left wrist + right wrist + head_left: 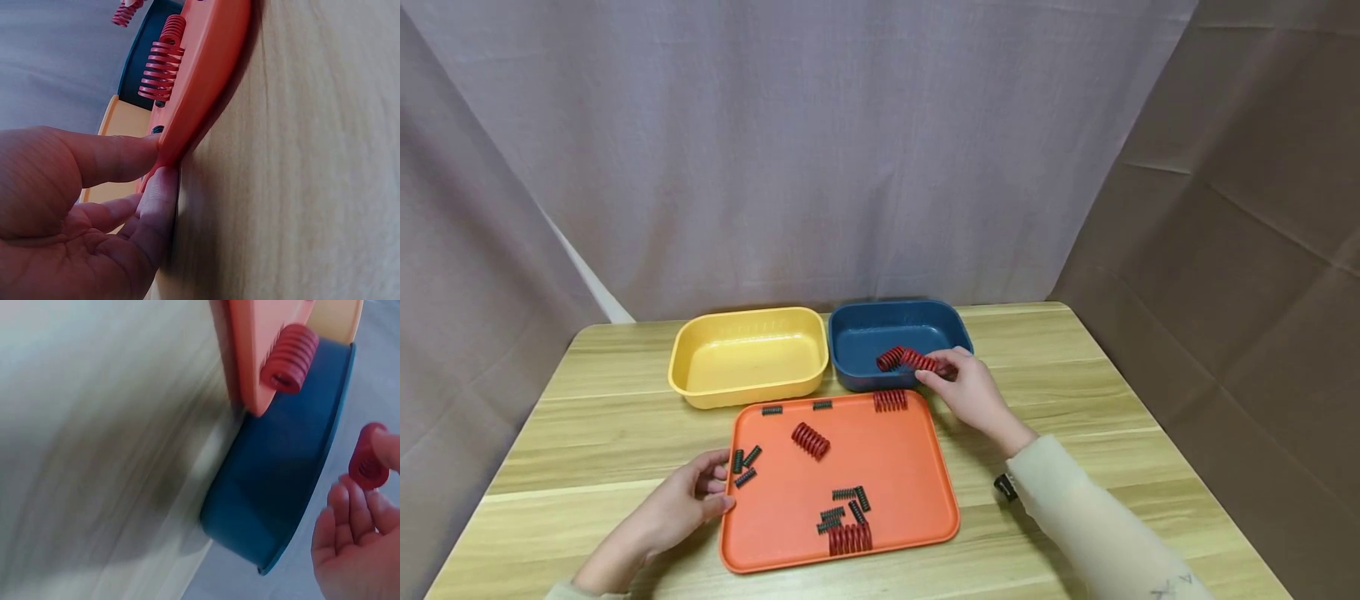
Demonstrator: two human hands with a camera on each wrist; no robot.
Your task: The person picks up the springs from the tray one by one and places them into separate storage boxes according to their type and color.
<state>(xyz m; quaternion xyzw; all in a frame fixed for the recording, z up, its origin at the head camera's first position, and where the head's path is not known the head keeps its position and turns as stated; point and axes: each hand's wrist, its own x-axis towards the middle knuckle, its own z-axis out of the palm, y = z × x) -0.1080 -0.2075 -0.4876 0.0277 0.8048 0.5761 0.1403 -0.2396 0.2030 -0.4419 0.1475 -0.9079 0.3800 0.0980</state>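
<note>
My right hand (962, 383) pinches a red coil spring (919, 360) above the near side of the blue bin (900, 381). A second red spring (891, 358) shows in the bin beside it. In the right wrist view, the held spring (369, 456) sits at the thumb, above the other fingers. My left hand (681, 504) grips the left edge of the orange tray (887, 454), thumb on the rim and fingers under it in the left wrist view. Three red springs (810, 441) and several small dark green springs (847, 494) lie on the tray.
A yellow bin (748, 362) stands left of the blue one, behind the tray. All rest on a wood-grain table (587, 442). A small black object (1005, 487) is by the right sleeve. Grey curtains (820, 150) hang behind and at the sides.
</note>
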